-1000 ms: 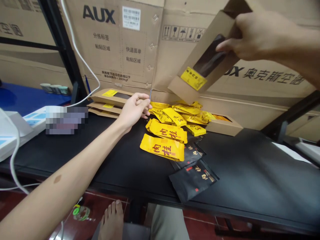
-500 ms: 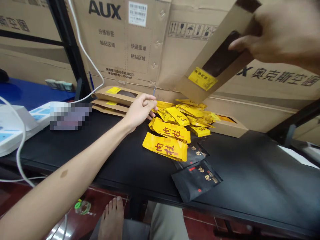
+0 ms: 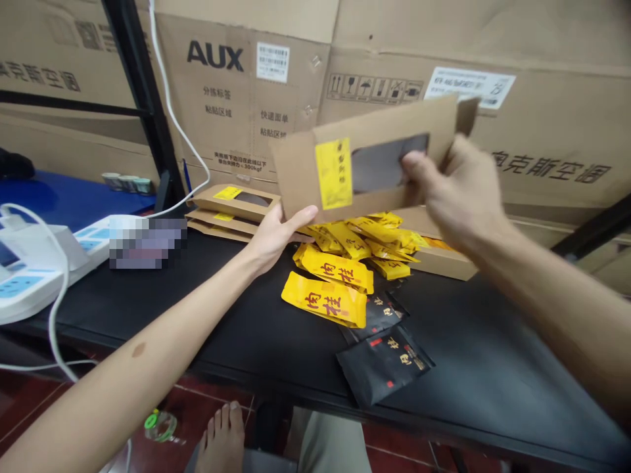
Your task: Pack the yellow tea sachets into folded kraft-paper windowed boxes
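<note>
Clamping the cardboard box [image 3: 305,177] in my right hand's [image 3: 458,190] fingers, I'm holding it clear of the yellow packets [image 3: 338,269], my left hand [image 3: 276,240] open, fingers apart, just beneath.

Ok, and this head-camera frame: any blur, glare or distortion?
Head view: right hand slightly motion-blurred; wide lens bends the table's front edge; a pixelated patch hides something on the table; only soft sheen on the black tabletop, no harsh glare.

head-worn camera looks forward and down, close over yellow packets [image 3: 335,269].
</note>
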Tool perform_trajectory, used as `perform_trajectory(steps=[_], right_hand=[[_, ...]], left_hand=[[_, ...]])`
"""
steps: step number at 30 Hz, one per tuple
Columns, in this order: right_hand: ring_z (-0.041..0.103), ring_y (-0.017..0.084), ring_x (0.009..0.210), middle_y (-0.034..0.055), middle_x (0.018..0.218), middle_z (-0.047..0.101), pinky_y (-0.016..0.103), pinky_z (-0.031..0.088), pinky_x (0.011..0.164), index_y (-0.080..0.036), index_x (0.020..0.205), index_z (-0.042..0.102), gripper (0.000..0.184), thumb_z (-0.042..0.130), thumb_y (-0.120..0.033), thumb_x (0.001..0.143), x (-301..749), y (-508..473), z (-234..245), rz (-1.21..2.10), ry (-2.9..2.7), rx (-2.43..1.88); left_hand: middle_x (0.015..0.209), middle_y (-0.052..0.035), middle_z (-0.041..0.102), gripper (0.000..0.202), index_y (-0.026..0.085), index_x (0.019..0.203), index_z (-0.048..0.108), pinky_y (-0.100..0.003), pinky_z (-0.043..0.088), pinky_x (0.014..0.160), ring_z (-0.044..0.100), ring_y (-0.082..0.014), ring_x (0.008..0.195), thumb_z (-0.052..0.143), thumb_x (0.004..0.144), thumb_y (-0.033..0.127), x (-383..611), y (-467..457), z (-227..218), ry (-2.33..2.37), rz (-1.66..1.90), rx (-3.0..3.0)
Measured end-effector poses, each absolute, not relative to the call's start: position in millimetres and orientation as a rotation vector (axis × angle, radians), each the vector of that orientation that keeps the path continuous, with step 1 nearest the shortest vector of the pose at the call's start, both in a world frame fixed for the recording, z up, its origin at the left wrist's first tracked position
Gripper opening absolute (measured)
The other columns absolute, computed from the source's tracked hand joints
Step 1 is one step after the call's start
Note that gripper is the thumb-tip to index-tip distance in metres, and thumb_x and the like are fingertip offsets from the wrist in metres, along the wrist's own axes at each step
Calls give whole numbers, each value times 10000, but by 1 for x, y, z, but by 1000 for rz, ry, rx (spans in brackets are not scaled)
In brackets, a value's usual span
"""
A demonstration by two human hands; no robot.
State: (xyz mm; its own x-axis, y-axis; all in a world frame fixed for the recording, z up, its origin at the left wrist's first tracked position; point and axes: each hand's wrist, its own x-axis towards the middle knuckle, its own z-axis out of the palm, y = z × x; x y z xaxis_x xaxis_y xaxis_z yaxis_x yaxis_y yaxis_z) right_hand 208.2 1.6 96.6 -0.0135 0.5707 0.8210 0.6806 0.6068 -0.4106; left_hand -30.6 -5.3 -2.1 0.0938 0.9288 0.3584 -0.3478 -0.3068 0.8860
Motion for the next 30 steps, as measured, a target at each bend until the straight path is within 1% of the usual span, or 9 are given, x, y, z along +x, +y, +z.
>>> perform_trajectory(steps=[4, 7, 10, 15, 19, 21, 26, 28, 30], right_hand=[[754, 335, 1116, 66, 1184, 776, 609, 625, 1016, -295, 1094, 613, 362, 768, -516, 852, 206, -4, 45, 181, -1645, -971], [729, 343, 1200, 59, 1282, 748, 631, 594, 1094, -324, 1193, 578, 522, 834, -508, 778, 209, -8, 20, 323, -1580, -922], [725, 353, 1208, 76, 1363, 711, 652, 584, 1103, -331, 1243, 560, 591, 854, -488, 754, 213, -10, 6, 398, -1501, -914], [662, 342, 1316, 145, 1404, 674, 627, 488, 1201, -246, 1281, 535, 664, 839, -502, 750, 216, -15, -7, 321, -1428, -971], [640, 352, 1332, 194, 1361, 684, 600, 462, 1212, -197, 1223, 519, 680, 840, -502, 707, 207, -24, -9, 242, -1366, -1062], [647, 356, 1316, 186, 1304, 708, 600, 468, 1204, -202, 1199, 518, 663, 835, -496, 696, 201, -29, -9, 234, -1350, -1094], [652, 352, 1310, 161, 1239, 729, 580, 494, 1179, -192, 1278, 510, 733, 839, -464, 682, 191, -34, -9, 263, -1356, -1059], [699, 330, 1234, 147, 1205, 740, 559, 538, 1130, -201, 1299, 475, 755, 847, -447, 690, 190, -34, -11, 331, -1353, -1014], [761, 293, 1068, 113, 1087, 765, 534, 602, 1031, -222, 1262, 428, 696, 821, -474, 747, 191, -32, -13, 458, -1326, -984]], left_hand=[[1266, -124, 782, 419, 177, 1131, 713, -339, 661, 822, 764, -257, 1081, 844, 741, 260, -37, -4, -1, 616, 1469, 1146], [1159, -125, 809, 406, 152, 1049, 725, -317, 639, 883, 774, -245, 1071, 870, 674, 207, -40, -1, -2, 646, 1463, 1120], [1147, -127, 802, 466, 151, 1076, 703, -317, 635, 865, 776, -250, 1060, 892, 654, 210, -39, 0, -4, 645, 1427, 1150], [1223, -107, 763, 624, 170, 1182, 644, -369, 607, 999, 733, -260, 1176, 911, 620, 118, -35, 3, -8, 596, 1491, 1090], [1169, -79, 783, 617, 164, 1232, 644, -371, 548, 1122, 716, -241, 1225, 894, 672, 89, -29, 1, -10, 522, 1515, 1022], [1147, -66, 799, 646, 181, 1296, 630, -360, 569, 1096, 736, -226, 1185, 875, 706, 87, -24, -2, -11, 477, 1501, 1031], [1081, -66, 820, 685, 204, 1364, 588, -332, 653, 890, 785, -229, 1035, 836, 741, 63, -17, -7, -12, 482, 1489, 1005], [1090, -66, 822, 697, 216, 1372, 573, -322, 658, 862, 790, -230, 1026, 823, 744, 50, -18, -5, -13, 505, 1501, 994], [1129, -67, 819, 736, 242, 1397, 542, -325, 660, 860, 789, -235, 1049, 818, 744, 47, -19, -3, -13, 526, 1518, 997]])
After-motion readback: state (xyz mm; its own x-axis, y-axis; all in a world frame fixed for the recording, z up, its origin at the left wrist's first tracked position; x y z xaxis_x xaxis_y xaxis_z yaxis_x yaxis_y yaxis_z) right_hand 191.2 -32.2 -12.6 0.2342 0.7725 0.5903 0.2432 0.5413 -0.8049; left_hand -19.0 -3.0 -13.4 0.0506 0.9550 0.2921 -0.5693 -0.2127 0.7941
